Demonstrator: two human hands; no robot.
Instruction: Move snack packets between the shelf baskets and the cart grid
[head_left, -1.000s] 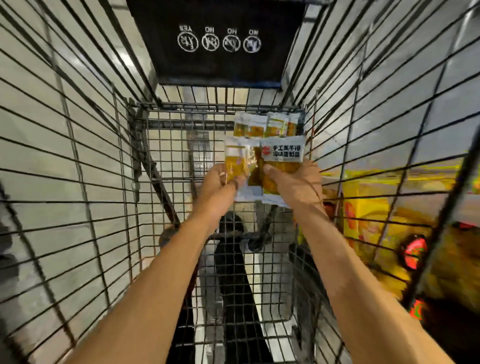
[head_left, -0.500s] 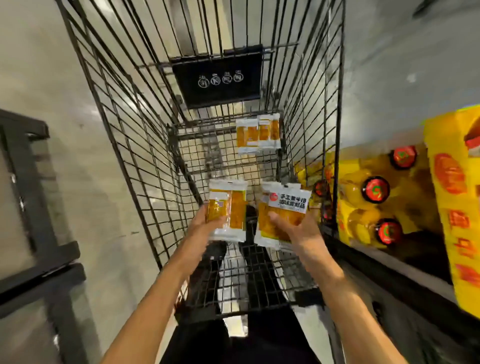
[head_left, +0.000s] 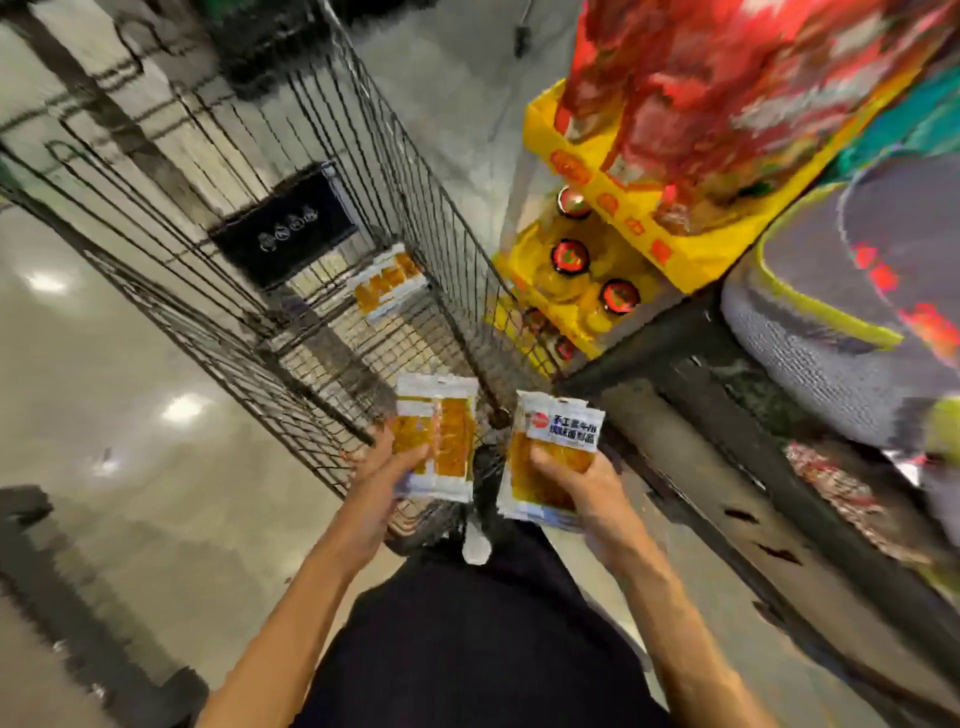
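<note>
My left hand (head_left: 383, 475) grips a small stack of orange-and-white snack packets (head_left: 439, 431) by its lower left edge. My right hand (head_left: 582, 483) holds a second stack of snack packets (head_left: 556, 452) with a white label of dark print on top, thumb across its front. Both stacks are raised above the near end of the wire cart (head_left: 332, 270), close to my body. More of the same packets (head_left: 387, 283) lie on the cart grid at its far end, below a black sign panel (head_left: 288, 226).
A dark shelf frame (head_left: 691, 374) runs along the right. On it stand a yellow carton (head_left: 649, 228) with red packs, red-capped bottles (head_left: 571, 257) and a grey woven basket (head_left: 831, 332). Pale shiny floor spreads to the left.
Both hands have drawn the two packet stacks back out of the cart toward my body. The view has swung right, bringing the shelf and its baskets into sight.
</note>
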